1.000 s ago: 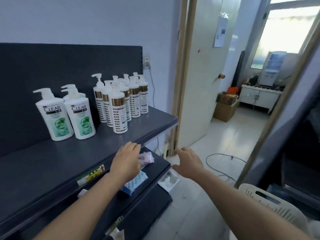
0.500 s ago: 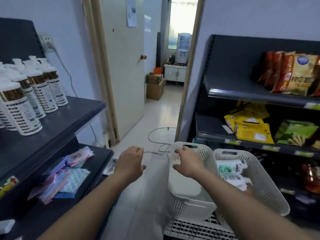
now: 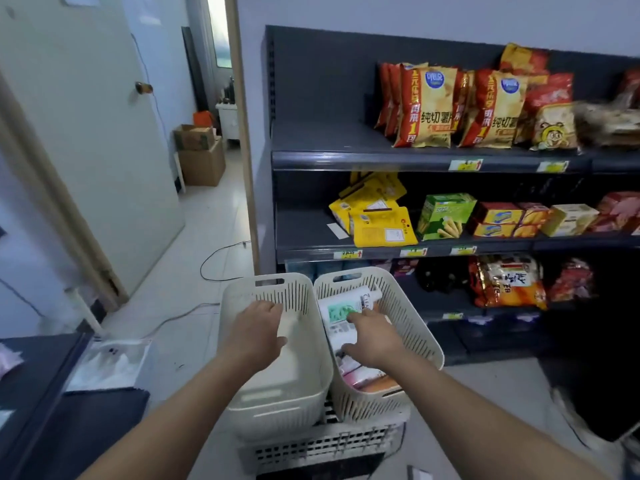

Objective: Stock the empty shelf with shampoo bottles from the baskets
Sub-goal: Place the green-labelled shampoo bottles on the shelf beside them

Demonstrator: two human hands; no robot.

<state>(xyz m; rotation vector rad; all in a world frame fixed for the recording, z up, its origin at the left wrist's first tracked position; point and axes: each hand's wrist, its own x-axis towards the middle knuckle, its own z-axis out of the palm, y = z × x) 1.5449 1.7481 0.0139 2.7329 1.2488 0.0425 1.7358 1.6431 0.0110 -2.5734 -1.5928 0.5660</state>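
**Over the baskets, both hands down low**

Straight ahead and to my right, the dark snack shelving (image 3: 381, 161) fills the wall, with chip bags (image 3: 429, 109) on its top tier and boxed biscuits on the one below. Off to the left, the pale door (image 3: 86, 150) stands open onto a tiled floor. At my lower left, a corner of another dark shelf (image 3: 31, 375) just shows.

Right below me, two cream slotted baskets stand side by side, walls touching, on a white crate (image 3: 322, 448). My left hand (image 3: 254, 336) is down inside the left basket (image 3: 263, 285), palm down, its fingers loose and holding nothing.

My right hand (image 3: 372, 337) is in the right basket (image 3: 415, 327), and that's where the stock is. A white shampoo bottle (image 3: 343, 306) with a green label lies on its side at the far end, with more packs heaped underneath my palm. My right fingers (image 3: 351, 317) are spread, the forefinger touching that label. Whether they've closed on anything, I can't tell: my own hand covers it.
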